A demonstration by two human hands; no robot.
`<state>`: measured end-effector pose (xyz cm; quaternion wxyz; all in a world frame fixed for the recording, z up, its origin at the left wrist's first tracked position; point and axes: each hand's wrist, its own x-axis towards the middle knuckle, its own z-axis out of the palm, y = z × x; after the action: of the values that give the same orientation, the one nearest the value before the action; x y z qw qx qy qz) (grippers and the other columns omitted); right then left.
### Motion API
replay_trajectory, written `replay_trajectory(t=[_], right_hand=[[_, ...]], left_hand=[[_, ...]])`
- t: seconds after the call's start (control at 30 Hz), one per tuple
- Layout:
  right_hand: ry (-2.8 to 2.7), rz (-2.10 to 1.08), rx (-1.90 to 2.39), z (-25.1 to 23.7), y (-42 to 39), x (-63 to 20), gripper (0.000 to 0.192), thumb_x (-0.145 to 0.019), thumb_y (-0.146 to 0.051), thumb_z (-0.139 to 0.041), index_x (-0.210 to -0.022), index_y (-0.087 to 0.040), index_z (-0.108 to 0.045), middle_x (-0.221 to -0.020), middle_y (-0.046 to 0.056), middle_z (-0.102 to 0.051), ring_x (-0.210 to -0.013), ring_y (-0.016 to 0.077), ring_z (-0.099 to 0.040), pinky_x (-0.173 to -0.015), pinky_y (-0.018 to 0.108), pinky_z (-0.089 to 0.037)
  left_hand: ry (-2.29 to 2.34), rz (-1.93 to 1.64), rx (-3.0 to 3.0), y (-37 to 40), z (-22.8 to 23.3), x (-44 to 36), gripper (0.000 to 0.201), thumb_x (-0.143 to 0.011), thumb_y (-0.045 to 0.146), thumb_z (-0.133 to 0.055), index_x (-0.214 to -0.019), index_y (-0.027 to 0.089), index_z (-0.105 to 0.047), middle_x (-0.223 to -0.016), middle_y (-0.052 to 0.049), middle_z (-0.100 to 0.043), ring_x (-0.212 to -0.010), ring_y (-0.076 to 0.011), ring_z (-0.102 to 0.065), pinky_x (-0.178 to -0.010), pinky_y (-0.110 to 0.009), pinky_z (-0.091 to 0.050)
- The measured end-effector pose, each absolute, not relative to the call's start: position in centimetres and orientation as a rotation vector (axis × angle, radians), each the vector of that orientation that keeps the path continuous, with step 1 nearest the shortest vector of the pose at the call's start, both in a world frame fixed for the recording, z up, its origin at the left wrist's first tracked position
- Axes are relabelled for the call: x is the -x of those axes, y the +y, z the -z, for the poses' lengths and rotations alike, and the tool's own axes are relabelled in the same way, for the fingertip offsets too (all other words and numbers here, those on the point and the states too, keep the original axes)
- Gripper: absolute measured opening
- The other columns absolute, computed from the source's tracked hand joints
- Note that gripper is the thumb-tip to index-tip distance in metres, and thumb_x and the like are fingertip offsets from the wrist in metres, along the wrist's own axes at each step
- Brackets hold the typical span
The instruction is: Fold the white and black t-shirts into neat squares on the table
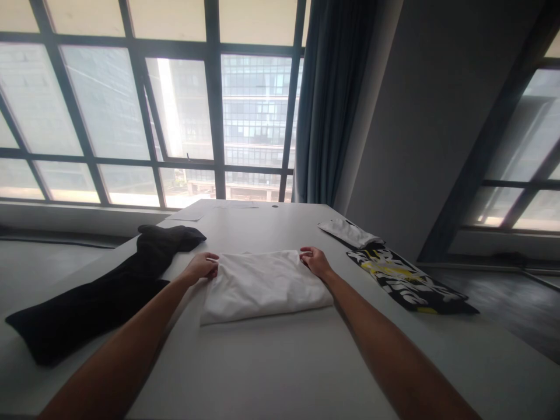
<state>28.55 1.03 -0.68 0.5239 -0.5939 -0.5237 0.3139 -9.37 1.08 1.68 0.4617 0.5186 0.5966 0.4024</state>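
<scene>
Folded white garment [262,284] flat on the grey table [280,361], roughly central, far edge toward the windows [175,116]. Left hand [202,266] at the far left corner of that white garment, fingers curled in and pinching the cloth edge. Right hand [315,261] at the far right corner of the same garment, fingers likewise closed on the fabric. Both forearms stretched out along either side of the white garment, near the front edge of the table.

Left of the white garment, well apart: long black garment [100,297], lying loose and running diagonally toward the table's left edge. Right of the white garment, near: black, white and yellow patterned garment [406,280], folded flat. Beyond that, farther right and back from the white garment: small folded pale cloth [350,233]. Blue-grey curtain [332,99] hanging behind, past the far edge.
</scene>
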Motion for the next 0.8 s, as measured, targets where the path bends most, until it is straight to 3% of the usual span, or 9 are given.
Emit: replay_trajectory(t=[0.13, 0.27, 0.4, 0.53, 0.8], right_hand=[[-1.243, -0.769, 1.519, 0.9, 1.3, -28.8, 0.026, -0.070, -0.012, -0.067, -0.095, -0.012, -0.067, -0.081, 0.008, -0.075, -0.068, 0.0157, -0.068, -0.060, 0.022, -0.052], [-1.282, -0.853, 1.485, 1.0, 1.5, -28.7, 0.022, -0.075, -0.022, -0.068, -0.094, -0.014, -0.069, -0.080, 0.006, -0.075, -0.072, 0.0177, -0.069, -0.065, 0.024, -0.053], [-1.234, -0.936, 1.408, 1.2, 1.6, -28.6, 0.025, -0.084, -0.034, -0.060, -0.097, -0.014, -0.069, -0.079, 0.005, -0.075, -0.071, 0.0173, -0.068, -0.064, 0.025, -0.054], [-1.225, -0.916, 1.396, 1.2, 1.6, -28.5, 0.030, -0.078, -0.025, -0.068, -0.106, -0.015, -0.065, -0.076, 0.003, -0.074, -0.064, 0.0146, -0.065, -0.060, 0.023, -0.052], [-1.204, -0.916, 1.394, 1.2, 1.5, -28.7, 0.024, -0.073, -0.016, -0.063, -0.097, -0.015, -0.063, -0.065, -0.002, -0.066, -0.051, 0.0095, -0.055, -0.050, 0.019, -0.044]], left_hand=[[1.319, -0.890, -1.245, 0.8, -1.7, 9.1, 0.044, -0.049, 0.039, -0.089, -0.070, 0.010, -0.063, -0.051, 0.004, -0.055, -0.042, -0.0061, -0.046, -0.042, -0.019, -0.039], [1.323, -0.902, -1.255, 1.1, -1.0, 8.4, 0.057, -0.052, 0.064, -0.081, -0.056, 0.013, -0.055, -0.043, 0.006, -0.044, -0.035, -0.0042, -0.034, -0.035, -0.019, -0.024], [1.389, -0.875, -1.328, 1.7, -0.3, 7.9, 0.053, -0.050, 0.059, -0.084, -0.060, 0.013, -0.060, -0.041, 0.005, -0.047, -0.035, -0.0062, -0.036, -0.034, -0.020, -0.023], [1.416, -0.894, -1.361, 1.9, 0.1, 7.8, 0.047, -0.053, 0.053, -0.084, -0.064, 0.011, -0.064, -0.043, 0.003, -0.051, -0.037, -0.0082, -0.041, -0.036, -0.021, -0.025], [1.323, -0.900, -1.203, 2.2, 0.0, 8.2, 0.059, -0.058, 0.070, -0.075, -0.063, 0.014, -0.059, -0.049, 0.002, -0.054, -0.040, -0.0093, -0.045, -0.037, -0.022, -0.030]])
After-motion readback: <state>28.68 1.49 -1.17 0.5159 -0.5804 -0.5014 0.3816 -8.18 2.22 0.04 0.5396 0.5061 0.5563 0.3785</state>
